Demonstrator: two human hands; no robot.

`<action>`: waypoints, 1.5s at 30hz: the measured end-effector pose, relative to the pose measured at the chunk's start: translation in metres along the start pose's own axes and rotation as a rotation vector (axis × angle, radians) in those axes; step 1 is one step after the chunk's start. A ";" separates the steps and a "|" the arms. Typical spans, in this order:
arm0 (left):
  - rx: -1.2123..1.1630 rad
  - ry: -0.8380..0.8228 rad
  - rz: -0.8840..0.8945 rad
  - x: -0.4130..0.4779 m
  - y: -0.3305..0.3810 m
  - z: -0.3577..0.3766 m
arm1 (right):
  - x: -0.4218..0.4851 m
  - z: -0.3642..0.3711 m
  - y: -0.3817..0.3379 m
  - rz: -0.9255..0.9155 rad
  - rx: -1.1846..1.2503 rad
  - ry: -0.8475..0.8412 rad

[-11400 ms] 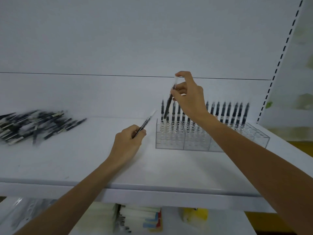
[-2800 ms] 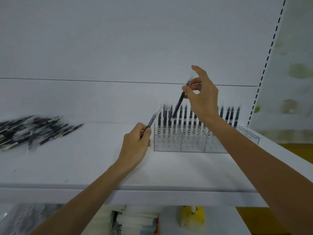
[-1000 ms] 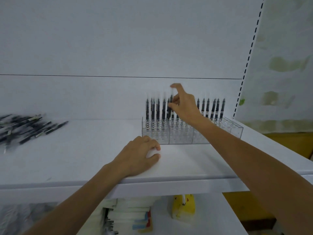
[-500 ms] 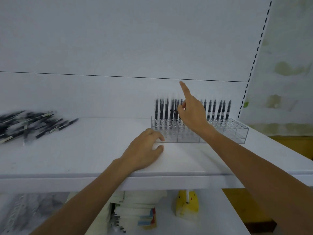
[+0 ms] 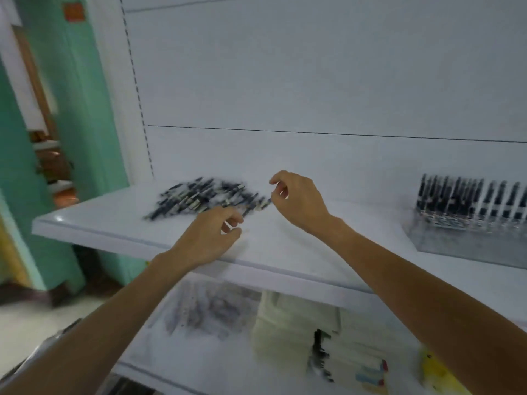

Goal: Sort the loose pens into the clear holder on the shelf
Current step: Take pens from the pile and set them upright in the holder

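A pile of loose black pens (image 5: pixel 205 199) lies on the white shelf (image 5: pixel 285 246), left of centre. My left hand (image 5: pixel 211 238) hovers at the pile's near right end, fingers curled but apart, nothing in them. My right hand (image 5: pixel 299 201) is just right of the pile, thumb and forefinger spread around the tip of the rightmost pen (image 5: pixel 258 206). The clear holder (image 5: pixel 467 238) stands far right on the same shelf, with several pens (image 5: pixel 467 195) upright in its back rows. The image is blurred by motion.
The lower shelf (image 5: pixel 228 366) carries clear bags of dark items (image 5: pixel 211 309), a pale packet (image 5: pixel 288 329), stacked stationery (image 5: pixel 368 374) and something yellow (image 5: pixel 433 372). A green wall and doorway (image 5: pixel 57 138) lie to the left. The shelf's front edge runs under my wrists.
My view has swung left from the holder to the pen pile. Both hands have left the holder, with the pens put in, and moved to the pile's right end.
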State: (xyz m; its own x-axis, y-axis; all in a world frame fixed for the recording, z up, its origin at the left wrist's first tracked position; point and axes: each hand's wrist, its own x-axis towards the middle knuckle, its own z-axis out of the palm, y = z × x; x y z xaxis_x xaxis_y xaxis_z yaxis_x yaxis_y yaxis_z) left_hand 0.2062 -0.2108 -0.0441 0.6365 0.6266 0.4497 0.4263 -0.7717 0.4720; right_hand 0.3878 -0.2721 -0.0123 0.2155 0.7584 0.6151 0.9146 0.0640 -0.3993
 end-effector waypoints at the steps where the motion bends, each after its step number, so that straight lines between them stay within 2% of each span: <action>1: -0.003 0.010 -0.028 -0.007 -0.016 -0.015 | 0.004 0.016 -0.015 0.003 0.017 -0.041; 5: 0.012 0.050 -0.093 -0.033 -0.072 -0.065 | 0.010 0.076 -0.058 0.038 0.067 -0.123; 15: -0.033 0.080 -0.157 -0.062 -0.164 -0.113 | 0.033 0.165 -0.122 0.086 0.170 -0.121; 20: -0.080 0.096 -0.126 -0.029 -0.188 -0.107 | 0.057 0.177 -0.112 0.073 0.066 -0.188; 29: -0.081 0.042 -0.172 0.047 -0.231 -0.095 | 0.134 0.181 -0.084 0.076 0.027 -0.109; 34: -0.082 0.043 -0.229 0.082 -0.263 -0.100 | 0.157 0.199 -0.084 0.033 -0.026 -0.166; 38: -0.096 0.002 -0.267 0.114 -0.283 -0.092 | 0.179 0.207 -0.083 0.062 -0.017 -0.124; 45: 0.009 -0.133 -0.146 0.156 -0.302 -0.081 | 0.216 0.240 -0.085 0.109 -0.089 -0.173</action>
State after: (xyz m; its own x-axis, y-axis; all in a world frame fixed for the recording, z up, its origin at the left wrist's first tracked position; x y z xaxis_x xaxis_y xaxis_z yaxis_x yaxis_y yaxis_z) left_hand 0.1250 0.1295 -0.0553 0.6464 0.7127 0.2726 0.5256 -0.6749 0.5180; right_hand 0.2745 0.0420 -0.0092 0.2599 0.8581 0.4427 0.9173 -0.0762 -0.3909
